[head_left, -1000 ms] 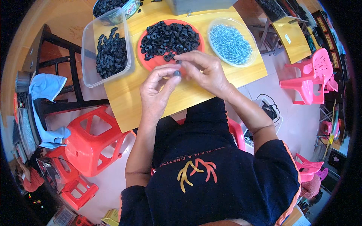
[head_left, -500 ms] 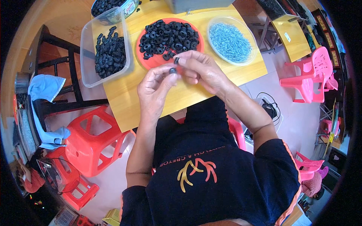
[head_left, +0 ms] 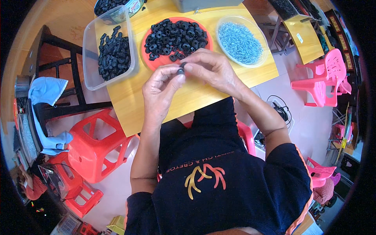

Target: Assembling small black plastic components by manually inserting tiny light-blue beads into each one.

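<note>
Between the thumb and fingers of my left hand [head_left: 161,87] is a small round black plastic part [head_left: 180,71]. My right hand [head_left: 211,70] pinches another small black piece [head_left: 183,65], held right up against the first one. The fingertips cover much of both pieces. Both hands are over the near edge of a round red tray [head_left: 148,62], which carries a heap of small black plastic parts [head_left: 178,37]. To the right of my right hand stands a round clear tub [head_left: 263,58] of pale blue beads or small clear pieces [head_left: 239,43].
A clear rectangular box [head_left: 88,58] with black parts [head_left: 114,56] stands at the table's left. Behind it is a round tin [head_left: 135,7]; a grey bin [head_left: 207,4] sits at the back. Red stools [head_left: 94,145] are left of the yellow table [head_left: 129,113], pink chairs [head_left: 319,80] right.
My right hand has brought its black piece closer to the one in my left hand, and its fingers have drawn together. The left hand has barely moved.
</note>
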The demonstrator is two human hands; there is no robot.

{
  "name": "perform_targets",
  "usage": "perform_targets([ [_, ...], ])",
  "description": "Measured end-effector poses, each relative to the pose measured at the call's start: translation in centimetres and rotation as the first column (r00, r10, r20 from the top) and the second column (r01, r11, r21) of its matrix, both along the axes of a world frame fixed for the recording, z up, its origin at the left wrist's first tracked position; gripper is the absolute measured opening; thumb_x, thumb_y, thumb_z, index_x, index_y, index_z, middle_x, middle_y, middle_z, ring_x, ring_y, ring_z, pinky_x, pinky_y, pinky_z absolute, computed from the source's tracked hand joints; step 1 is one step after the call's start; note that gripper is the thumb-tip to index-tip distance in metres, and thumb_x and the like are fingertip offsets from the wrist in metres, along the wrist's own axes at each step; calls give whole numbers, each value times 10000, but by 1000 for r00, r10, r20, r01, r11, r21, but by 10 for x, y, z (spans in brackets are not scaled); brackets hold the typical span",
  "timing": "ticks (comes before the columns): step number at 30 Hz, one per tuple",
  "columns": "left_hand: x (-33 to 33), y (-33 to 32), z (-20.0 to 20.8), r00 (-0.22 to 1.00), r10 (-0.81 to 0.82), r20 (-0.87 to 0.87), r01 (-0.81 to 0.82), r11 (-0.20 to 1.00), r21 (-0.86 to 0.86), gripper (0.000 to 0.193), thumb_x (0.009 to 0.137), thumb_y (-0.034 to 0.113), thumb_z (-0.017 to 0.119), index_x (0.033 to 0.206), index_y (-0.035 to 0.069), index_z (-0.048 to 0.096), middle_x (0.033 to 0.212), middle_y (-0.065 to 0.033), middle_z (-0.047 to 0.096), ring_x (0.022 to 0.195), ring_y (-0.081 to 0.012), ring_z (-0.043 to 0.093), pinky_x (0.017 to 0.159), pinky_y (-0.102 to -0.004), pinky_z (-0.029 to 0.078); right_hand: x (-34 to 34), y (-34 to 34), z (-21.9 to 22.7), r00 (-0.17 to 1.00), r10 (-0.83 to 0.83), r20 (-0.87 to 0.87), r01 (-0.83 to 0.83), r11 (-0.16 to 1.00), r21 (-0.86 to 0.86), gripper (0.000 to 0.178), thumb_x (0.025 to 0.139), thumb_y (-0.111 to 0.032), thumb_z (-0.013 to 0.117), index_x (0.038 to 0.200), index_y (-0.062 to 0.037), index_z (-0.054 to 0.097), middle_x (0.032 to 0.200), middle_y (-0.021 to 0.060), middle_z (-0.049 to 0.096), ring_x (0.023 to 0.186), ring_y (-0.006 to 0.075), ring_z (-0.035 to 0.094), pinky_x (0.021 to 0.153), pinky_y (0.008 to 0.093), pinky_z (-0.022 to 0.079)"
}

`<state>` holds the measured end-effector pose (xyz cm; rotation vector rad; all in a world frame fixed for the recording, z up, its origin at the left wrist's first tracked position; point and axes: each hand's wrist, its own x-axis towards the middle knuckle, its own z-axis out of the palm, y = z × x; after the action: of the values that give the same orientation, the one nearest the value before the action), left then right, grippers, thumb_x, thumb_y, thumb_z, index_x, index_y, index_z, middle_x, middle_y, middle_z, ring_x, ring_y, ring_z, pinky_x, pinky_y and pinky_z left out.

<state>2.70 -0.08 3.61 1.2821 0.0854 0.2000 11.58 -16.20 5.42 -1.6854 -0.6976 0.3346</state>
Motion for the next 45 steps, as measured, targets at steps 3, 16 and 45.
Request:
perform_targets([
  [3, 0, -2, 0, 1000, -2, -14, 2, 1000, -22, 163, 885, -1, 632, 1048, -11, 619, 975, -46, 647, 848, -89, 604, 741, -233, 500, 4, -2, -2, 996, 10, 94, -8, 1000, -21, 168, 901, -181, 659, 957, -26, 693, 797, 5, 585, 669, 38, 516, 569, 221, 435],
  [16, 1, 2, 3, 995, -11, -98, 19, 997, 75, 157, 892, 27, 633, 1043, -15, 625, 867, -54, 658, 689, -91, 609, 606, -223, 489, 1, -2, 11, 927, 76, -368, -57, 997, 61, 221, 936, -230, 622, 954, -14, 665, 662, -26, 559, 534, 35, 457, 481, 205, 387],
  [45, 3, 6, 5, 996, -72, -49, 78, 990, 118, 151, 891, 30, 632, 1028, -32, 648, 819, -41, 656, 709, -83, 606, 646, -223, 487, 10, -9, 27, 926, 134, -354, -193, 972, -136, 202, 905, -206, 639, 911, -5, 658, 730, 10, 613, 575, 59, 524, 507, 210, 434],
])
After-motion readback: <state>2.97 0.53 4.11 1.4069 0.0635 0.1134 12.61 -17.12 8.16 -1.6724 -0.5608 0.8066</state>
